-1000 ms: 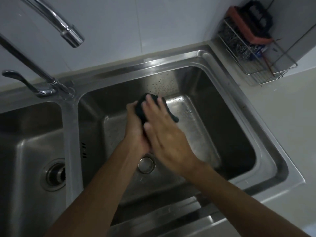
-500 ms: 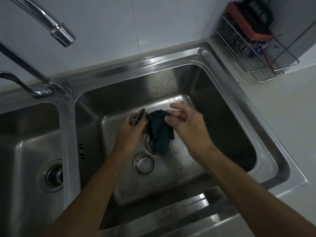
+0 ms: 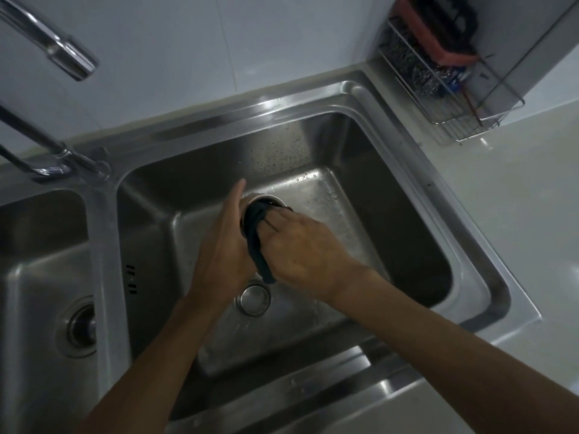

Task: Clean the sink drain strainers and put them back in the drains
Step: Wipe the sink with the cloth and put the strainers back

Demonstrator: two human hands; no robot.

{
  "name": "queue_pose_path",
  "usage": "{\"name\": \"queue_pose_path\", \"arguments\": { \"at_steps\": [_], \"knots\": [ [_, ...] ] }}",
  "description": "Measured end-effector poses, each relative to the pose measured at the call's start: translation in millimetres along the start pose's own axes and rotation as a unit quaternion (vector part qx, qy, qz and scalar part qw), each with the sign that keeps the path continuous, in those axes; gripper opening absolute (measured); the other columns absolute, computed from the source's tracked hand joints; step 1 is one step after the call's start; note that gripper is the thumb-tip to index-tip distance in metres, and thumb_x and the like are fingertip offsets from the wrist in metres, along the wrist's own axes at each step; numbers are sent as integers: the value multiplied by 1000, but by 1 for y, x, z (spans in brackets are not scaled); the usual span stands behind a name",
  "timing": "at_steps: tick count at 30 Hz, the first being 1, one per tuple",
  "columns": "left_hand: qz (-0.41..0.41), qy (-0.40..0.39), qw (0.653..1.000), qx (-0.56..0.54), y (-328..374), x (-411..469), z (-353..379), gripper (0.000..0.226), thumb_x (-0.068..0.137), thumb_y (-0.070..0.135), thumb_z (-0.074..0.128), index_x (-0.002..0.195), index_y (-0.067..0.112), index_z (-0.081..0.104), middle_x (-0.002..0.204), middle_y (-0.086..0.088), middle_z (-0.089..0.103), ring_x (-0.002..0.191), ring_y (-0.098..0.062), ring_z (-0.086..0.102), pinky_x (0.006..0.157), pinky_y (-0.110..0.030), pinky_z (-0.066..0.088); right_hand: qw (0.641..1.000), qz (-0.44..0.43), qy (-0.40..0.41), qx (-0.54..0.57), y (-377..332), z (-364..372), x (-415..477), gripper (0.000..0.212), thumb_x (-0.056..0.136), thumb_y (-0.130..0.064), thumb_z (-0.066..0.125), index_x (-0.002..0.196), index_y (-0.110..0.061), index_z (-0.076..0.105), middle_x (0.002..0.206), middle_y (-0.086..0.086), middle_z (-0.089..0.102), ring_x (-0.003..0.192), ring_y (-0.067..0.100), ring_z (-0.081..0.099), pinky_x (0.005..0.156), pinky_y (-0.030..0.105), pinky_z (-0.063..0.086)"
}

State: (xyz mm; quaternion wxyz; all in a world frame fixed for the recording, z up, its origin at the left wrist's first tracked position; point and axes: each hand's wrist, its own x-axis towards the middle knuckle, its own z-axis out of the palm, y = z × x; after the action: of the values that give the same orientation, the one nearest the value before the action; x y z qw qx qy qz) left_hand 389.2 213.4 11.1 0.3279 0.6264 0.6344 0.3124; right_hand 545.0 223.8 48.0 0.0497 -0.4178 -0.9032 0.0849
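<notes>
Steel strainer (image 3: 266, 202) held tilted above right basin (image 3: 369, 170), gripped by left hand (image 3: 222, 245); dark cloth (image 3: 255, 242) pressed inside by right hand (image 3: 300, 245). Second strainer (image 3: 253, 299) below, basin walls well apart.

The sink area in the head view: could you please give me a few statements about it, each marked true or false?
1. The left hand holds a metal strainer over the right basin. True.
2. The right hand pushes a dark cloth into the strainer. True.
3. Water is running from the faucet. False: no stream shows at the spout.
4. The wire rack stands inside the left basin. False: it sits on the counter at the far right corner.
5. A second round metal piece lies on the right basin's floor below the hands. True.
</notes>
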Motion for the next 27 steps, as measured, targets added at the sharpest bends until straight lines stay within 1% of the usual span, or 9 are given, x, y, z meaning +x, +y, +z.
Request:
{"name": "queue_pose_path", "arguments": {
  "at_steps": [3,7,9,11,13,19,21,24,27],
  "knots": [
    [61,42,996,54,0,1,-2,72,101,29,62,161,34,23,153,-4,56,134,-22,57,108,-35,45,993,82,46,71,-15,-4,3,33,102,-29,42,102,-9,68,103,11,70,93,27,63,88,38,45],
    [162,7,983,87,-2,-4,7,69,102,14,62,162,19,28,153,-8,53,132,-4,48,108,-23,38,932,211,-35,292,3,-13,6,32,94,-40,57,74,-16,58,78,0,67,73,19,64,66,31,48],
    [153,-10,984,91,-12,-2,20,68,101,22,64,160,24,30,147,-3,59,121,0,52,100,-23,43,861,254,-41,439,26,-18,-1,28,91,-31,66,78,-7,66,77,1,71,71,13,66,67,29,51],
    [0,-50,996,-74,-12,4,33,51,101,40,61,149,29,48,132,7,67,112,1,64,90,-18,50,765,287,-9,576,43,-17,-10,30,92,-27,68,86,2,69,84,14,74,78,18,68,75,41,57],
    [-113,-76,973,-187,-20,11,56,26,103,32,63,126,20,61,111,8,69,96,6,69,74,-9,52,716,322,67,615,58,-17,-19,34,93,-27,68,96,6,71,96,25,74,85,24,70,83,51,60],
    [10,-214,969,123,-39,8,116,82,71,32,89,141,17,50,131,2,49,111,-22,58,96,-30,46,396,317,183,842,111,-37,-59,31,106,-29,53,119,-5,69,100,9,78,90,20,77,76,33,63],
    [61,-257,944,199,-44,6,127,75,72,36,88,135,17,52,131,-3,48,117,-31,57,101,-41,46,342,289,192,873,115,-43,-69,33,108,-30,51,121,-5,68,104,8,76,92,20,74,83,32,62],
    [98,-255,926,262,-50,1,137,81,70,42,88,137,21,47,136,-1,50,125,-28,50,103,-43,40,286,265,195,900,119,-47,-78,43,108,-30,49,142,-5,59,141,12,61,128,24,60,116,33,42],
    [112,-259,923,262,-54,-1,138,89,66,40,91,137,20,42,136,-1,47,124,-26,48,100,-42,44,285,260,187,903,119,-49,-80,38,109,-31,47,136,-7,58,143,11,54,127,25,58,116,36,42]
  ]
}}
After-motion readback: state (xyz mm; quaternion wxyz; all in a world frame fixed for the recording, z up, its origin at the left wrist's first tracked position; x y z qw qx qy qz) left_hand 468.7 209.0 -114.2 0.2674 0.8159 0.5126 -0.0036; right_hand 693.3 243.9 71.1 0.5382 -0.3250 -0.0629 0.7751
